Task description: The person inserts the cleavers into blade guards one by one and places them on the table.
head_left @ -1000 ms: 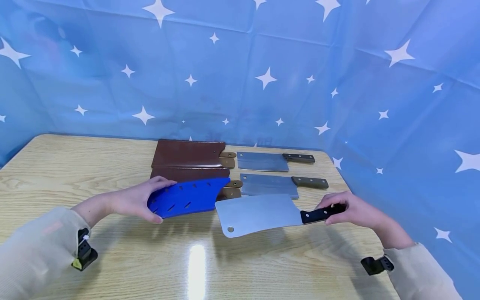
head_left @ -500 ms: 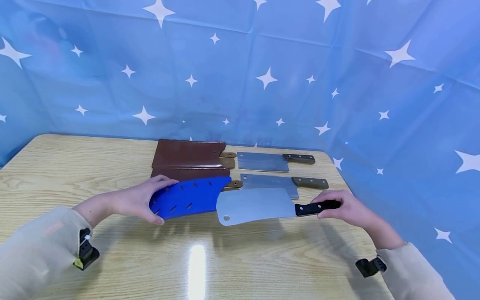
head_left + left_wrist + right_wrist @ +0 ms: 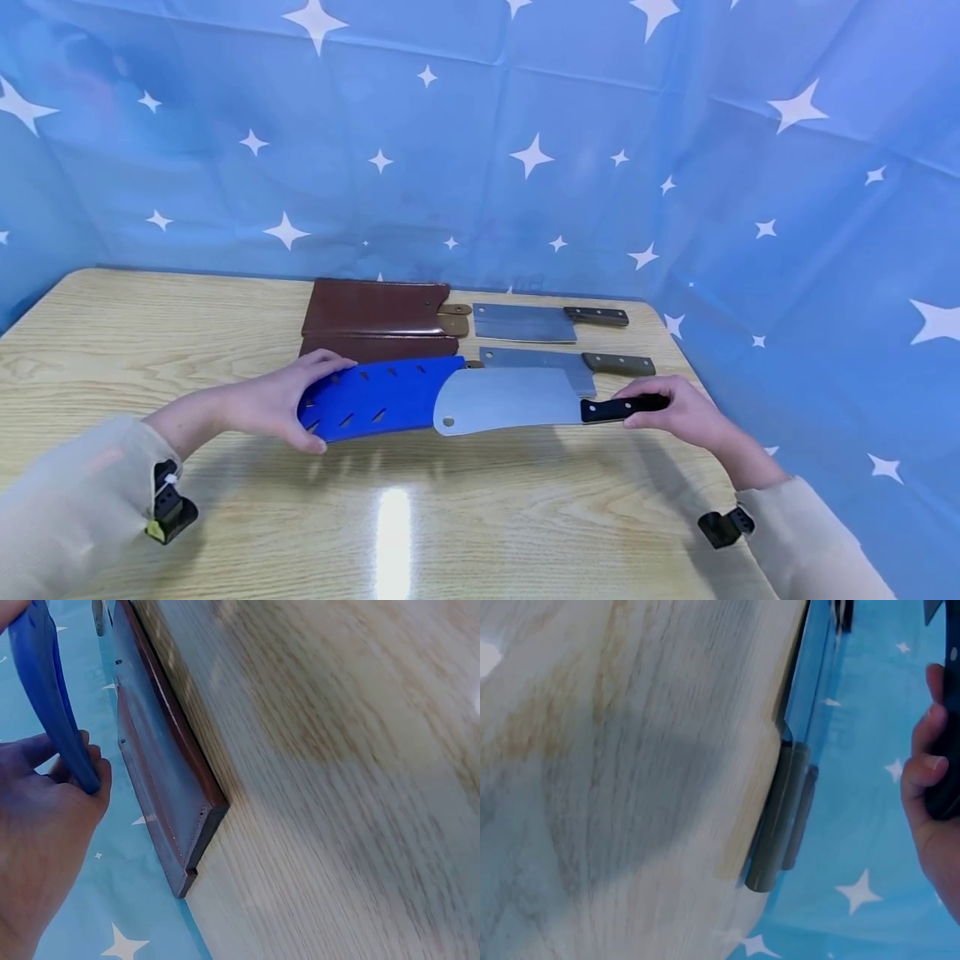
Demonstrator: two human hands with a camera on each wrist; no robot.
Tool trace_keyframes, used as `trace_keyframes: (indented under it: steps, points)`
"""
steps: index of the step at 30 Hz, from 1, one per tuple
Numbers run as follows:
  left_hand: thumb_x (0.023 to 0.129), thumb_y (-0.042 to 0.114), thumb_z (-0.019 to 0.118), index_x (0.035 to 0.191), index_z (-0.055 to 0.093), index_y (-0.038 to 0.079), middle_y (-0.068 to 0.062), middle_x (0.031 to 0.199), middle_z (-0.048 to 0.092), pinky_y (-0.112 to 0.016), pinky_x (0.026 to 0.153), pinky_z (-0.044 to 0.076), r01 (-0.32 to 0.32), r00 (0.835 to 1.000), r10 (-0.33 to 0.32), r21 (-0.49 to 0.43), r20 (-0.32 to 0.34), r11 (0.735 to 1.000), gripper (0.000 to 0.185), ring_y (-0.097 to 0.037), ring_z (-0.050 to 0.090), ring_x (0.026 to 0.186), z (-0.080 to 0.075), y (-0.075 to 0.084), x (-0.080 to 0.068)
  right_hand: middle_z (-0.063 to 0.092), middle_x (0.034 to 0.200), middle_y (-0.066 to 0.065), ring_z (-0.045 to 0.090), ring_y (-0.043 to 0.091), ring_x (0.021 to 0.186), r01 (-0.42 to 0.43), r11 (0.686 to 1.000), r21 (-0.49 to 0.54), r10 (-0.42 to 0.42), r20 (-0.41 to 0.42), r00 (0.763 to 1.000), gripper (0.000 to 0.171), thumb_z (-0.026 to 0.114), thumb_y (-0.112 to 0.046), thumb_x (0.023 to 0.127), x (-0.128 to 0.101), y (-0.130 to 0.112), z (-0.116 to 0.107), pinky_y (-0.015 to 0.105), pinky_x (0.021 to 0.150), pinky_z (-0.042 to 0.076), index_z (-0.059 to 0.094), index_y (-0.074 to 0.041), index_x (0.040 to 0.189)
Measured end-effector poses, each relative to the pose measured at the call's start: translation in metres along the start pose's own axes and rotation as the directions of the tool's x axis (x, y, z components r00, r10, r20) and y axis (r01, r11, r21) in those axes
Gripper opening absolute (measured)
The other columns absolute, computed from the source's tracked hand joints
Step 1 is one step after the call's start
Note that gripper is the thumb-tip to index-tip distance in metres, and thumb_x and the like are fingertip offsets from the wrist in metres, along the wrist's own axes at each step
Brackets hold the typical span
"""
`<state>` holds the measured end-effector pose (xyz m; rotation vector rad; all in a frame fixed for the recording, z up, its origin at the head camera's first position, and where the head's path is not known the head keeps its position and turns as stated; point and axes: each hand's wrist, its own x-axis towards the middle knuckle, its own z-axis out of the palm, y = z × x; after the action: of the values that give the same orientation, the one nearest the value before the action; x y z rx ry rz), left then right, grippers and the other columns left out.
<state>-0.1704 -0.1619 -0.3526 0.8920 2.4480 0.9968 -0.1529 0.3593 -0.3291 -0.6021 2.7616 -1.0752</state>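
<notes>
Mid-frame, the left grip [image 3: 276,402] pinches a blue slotted plastic-looking sheath [image 3: 408,396], the right grip [image 3: 688,410] a black-handled steel cleaver [image 3: 513,398], seemingly the alignment step, leftward insertion called for next.

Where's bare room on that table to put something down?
Bare: the tabletop this side of the blue sheath and held cleaver, and left of the brown sheaths. Crowded: the back middle and right, where those sheaths lie beside two more cleavers.
</notes>
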Motion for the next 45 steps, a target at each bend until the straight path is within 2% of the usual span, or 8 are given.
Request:
trace_keyframes:
  steps: [8,12,16,23,29,35,40,45]
  points:
    - [0.066,0.034,0.080,0.143,0.030,0.004,-0.015,0.134,0.033,-0.044,0.086,0.043,0.028,0.999,-0.025,0.058,-0.045,0.998,0.096,-0.036,0.039,0.119,0.003,0.002,0.002,0.067,0.102,0.013,0.055,0.001,0.075,-0.060,0.998,-0.004,0.060,-0.031,0.998,0.028,0.073,-0.011,0.079,0.008,-0.004,0.004,0.025,0.060,0.046,0.069,0.001,0.105]
    - [0.065,0.036,0.081,0.143,0.031,0.003,-0.016,0.133,0.033,-0.044,0.085,0.044,0.044,0.996,-0.036,0.093,-0.086,0.995,0.098,-0.036,0.039,0.119,0.007,0.004,0.005,0.066,0.106,0.019,0.056,0.000,0.078,-0.056,0.998,-0.021,0.056,-0.017,0.998,0.029,0.073,-0.013,0.080,0.011,-0.007,0.008,0.025,0.061,0.048,0.069,0.000,0.105]
    - [0.064,0.036,0.081,0.143,0.031,0.002,-0.016,0.134,0.033,-0.045,0.085,0.045,0.026,0.995,-0.013,0.124,-0.103,0.992,0.099,-0.037,0.036,0.119,0.012,0.006,0.011,0.065,0.107,0.019,0.057,-0.001,0.083,-0.028,1.000,-0.013,0.028,0.002,1.000,0.030,0.073,-0.014,0.080,0.014,-0.009,0.012,0.026,0.064,0.050,0.069,-0.001,0.107]
    - [0.063,0.032,0.081,0.142,0.031,0.000,-0.016,0.134,0.033,-0.041,0.085,0.044,-0.020,0.999,0.024,0.131,-0.028,0.991,0.099,-0.036,0.038,0.119,0.017,0.006,0.012,0.063,0.108,0.019,0.056,-0.002,0.088,0.014,1.000,-0.004,-0.014,0.080,0.997,0.028,0.072,-0.012,0.080,0.017,-0.006,0.013,0.025,0.067,0.050,0.069,-0.001,0.106]
    - [0.063,0.032,0.081,0.141,0.033,0.000,-0.014,0.133,0.035,-0.039,0.084,0.044,-0.044,0.997,0.051,0.126,-0.050,0.991,0.098,-0.034,0.039,0.118,0.015,0.006,0.011,0.063,0.107,0.019,0.056,-0.001,0.084,0.022,0.999,0.026,-0.025,0.112,0.993,0.030,0.073,-0.010,0.079,0.021,-0.003,0.012,0.025,0.065,0.050,0.068,0.002,0.106]
    - [0.064,0.033,0.081,0.141,0.033,0.000,-0.014,0.132,0.035,-0.039,0.084,0.044,-0.048,0.998,0.053,0.118,-0.042,0.992,0.097,-0.034,0.039,0.118,0.015,0.007,0.009,0.064,0.101,0.003,0.055,0.004,0.076,0.049,0.997,0.065,-0.058,0.149,0.987,0.030,0.072,-0.008,0.079,0.023,-0.002,0.012,0.025,0.063,0.048,0.068,0.004,0.106]
    - [0.063,0.032,0.082,0.140,0.034,-0.002,-0.014,0.131,0.036,-0.039,0.083,0.044,-0.062,0.996,0.070,0.121,-0.061,0.991,0.097,-0.034,0.039,0.117,0.015,0.007,0.009,0.062,0.099,-0.015,0.057,0.002,0.080,0.049,0.995,0.089,-0.061,0.134,0.989,0.030,0.072,-0.007,0.079,0.022,0.000,0.014,0.025,0.064,0.049,0.067,0.006,0.105]
    - [0.062,0.031,0.083,0.140,0.034,-0.003,-0.016,0.132,0.036,-0.039,0.083,0.044,-0.050,0.997,0.058,0.135,-0.052,0.990,0.098,-0.035,0.038,0.117,0.014,0.007,0.009,0.064,0.100,-0.010,0.057,0.004,0.078,0.067,0.992,0.104,-0.082,0.151,0.985,0.028,0.072,-0.006,0.079,0.022,0.001,0.018,0.026,0.063,0.049,0.068,0.005,0.104]
